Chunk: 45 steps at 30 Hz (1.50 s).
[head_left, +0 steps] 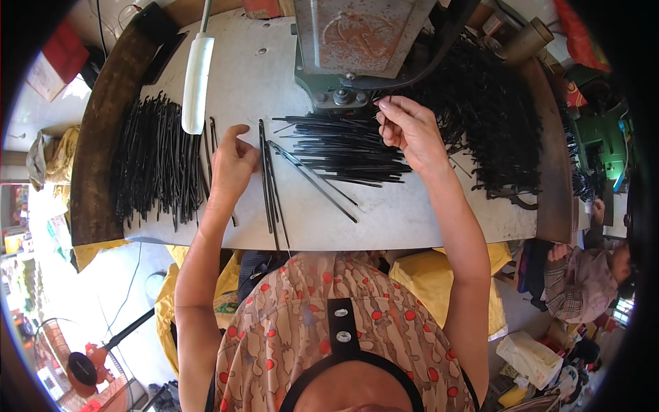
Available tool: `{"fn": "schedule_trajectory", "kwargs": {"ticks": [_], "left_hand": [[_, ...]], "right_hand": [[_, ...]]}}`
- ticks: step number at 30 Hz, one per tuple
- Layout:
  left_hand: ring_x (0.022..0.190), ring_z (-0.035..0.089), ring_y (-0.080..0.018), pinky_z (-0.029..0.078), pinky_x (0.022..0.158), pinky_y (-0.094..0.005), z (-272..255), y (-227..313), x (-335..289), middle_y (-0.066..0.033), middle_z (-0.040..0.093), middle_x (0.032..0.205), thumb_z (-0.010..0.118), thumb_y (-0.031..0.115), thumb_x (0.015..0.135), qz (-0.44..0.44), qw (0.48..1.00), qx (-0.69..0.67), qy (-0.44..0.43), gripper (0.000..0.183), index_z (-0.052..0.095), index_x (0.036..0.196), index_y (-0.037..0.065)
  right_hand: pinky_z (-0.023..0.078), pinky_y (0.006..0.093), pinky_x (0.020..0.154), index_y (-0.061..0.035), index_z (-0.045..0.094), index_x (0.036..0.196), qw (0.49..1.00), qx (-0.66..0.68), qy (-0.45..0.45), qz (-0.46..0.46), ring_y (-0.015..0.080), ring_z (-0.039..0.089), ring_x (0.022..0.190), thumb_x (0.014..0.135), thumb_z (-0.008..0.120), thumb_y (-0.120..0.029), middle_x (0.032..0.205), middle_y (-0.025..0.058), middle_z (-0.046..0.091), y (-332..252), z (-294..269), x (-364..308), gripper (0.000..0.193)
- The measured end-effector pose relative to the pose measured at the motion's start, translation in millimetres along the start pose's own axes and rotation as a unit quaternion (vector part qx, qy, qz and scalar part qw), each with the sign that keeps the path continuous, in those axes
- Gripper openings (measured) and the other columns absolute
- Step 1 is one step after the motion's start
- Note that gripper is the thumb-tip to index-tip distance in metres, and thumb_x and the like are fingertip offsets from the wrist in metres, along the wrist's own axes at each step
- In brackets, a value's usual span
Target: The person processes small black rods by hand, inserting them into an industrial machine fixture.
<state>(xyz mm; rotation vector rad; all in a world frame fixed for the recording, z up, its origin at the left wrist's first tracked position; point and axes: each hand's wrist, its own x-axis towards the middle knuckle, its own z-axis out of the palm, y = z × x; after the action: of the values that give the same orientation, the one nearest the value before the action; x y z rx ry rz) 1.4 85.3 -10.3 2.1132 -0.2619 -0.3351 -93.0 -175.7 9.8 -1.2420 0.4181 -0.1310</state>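
Observation:
My right hand (412,134) is raised beside the base of the machine (336,99), thumb and forefinger pinched together. A small dark bit shows at its fingertips, too small to name. Under and left of that hand lies a pile of thin black strips (343,147), mostly lying crosswise. My left hand (237,161) hovers over the table, fingers loosely bent and apart, with nothing visible in it. Just right of it a few loose black strips (268,192) lie lengthwise, and two more strips (319,182) lie slantwise. To its left spreads a dense row of black strips (158,165).
A large tangled heap of black strips (494,123) fills the table's right side. A white lamp (198,86) hangs over the left part. Raised wooden sides (96,172) border the pale tabletop (398,220). A fan (86,371) stands at lower left; another person (583,281) is at right.

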Motion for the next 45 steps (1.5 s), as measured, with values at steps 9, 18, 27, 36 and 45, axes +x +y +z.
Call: {"fn": "schedule_trajectory", "kwargs": {"ticks": [9,18,27,36,45], "left_hand": [[0.071,0.057,-0.0354,0.045,0.065,-0.0409,-3,2,13,-0.0167,0.06,0.074,0.05,0.015,0.072,0.071,0.949,0.307,0.004,0.018,0.059,0.075,0.0],[0.064,0.059,-0.0119,0.046,0.059,-0.0217,20,37,12,-0.0086,0.061,0.071,0.052,0.0,0.081,0.136,0.968,-0.209,-0.03,0.007,0.052,0.076,-0.005],[0.064,0.06,-0.0249,0.045,0.059,-0.0352,53,58,31,-0.0168,0.06,0.076,0.057,0.007,0.075,0.206,0.977,0.05,-0.029,0.024,0.058,0.097,-0.002],[0.075,0.057,-0.0339,0.045,0.066,-0.038,60,70,28,-0.0147,0.059,0.083,0.059,0.012,0.074,0.257,0.954,0.155,0.012,0.023,0.062,0.095,0.007],[0.076,0.058,-0.0329,0.045,0.068,-0.0361,64,65,34,-0.0157,0.059,0.083,0.06,0.008,0.072,0.263,0.959,0.103,0.016,0.022,0.063,0.094,0.004]], "right_hand": [[0.053,0.03,0.068,0.0057,0.053,0.084,0.999,0.045,-0.005,-0.009,0.0225,0.061,0.074,0.082,0.054,-0.007,0.078,0.0133,0.057,6,6,-7,0.012],[0.051,0.0349,0.077,0.0051,0.053,0.083,0.99,0.132,0.011,-0.055,0.0261,0.06,0.083,0.079,0.055,-0.002,0.085,0.0148,0.057,4,18,-10,0.008],[0.048,0.0397,0.082,0.0065,0.05,0.086,0.969,0.229,0.067,-0.066,0.0292,0.058,0.089,0.08,0.053,-0.001,0.089,0.0162,0.055,15,17,13,0.01],[0.046,0.0416,0.084,0.0047,0.05,0.093,0.967,0.24,0.051,-0.068,0.0294,0.057,0.092,0.082,0.05,-0.002,0.094,0.0147,0.055,14,24,15,0.013],[0.044,0.0425,0.088,0.0054,0.051,0.094,0.967,0.24,0.054,-0.072,0.0315,0.055,0.096,0.082,0.049,0.0,0.098,0.0186,0.056,15,26,17,0.013]]}}
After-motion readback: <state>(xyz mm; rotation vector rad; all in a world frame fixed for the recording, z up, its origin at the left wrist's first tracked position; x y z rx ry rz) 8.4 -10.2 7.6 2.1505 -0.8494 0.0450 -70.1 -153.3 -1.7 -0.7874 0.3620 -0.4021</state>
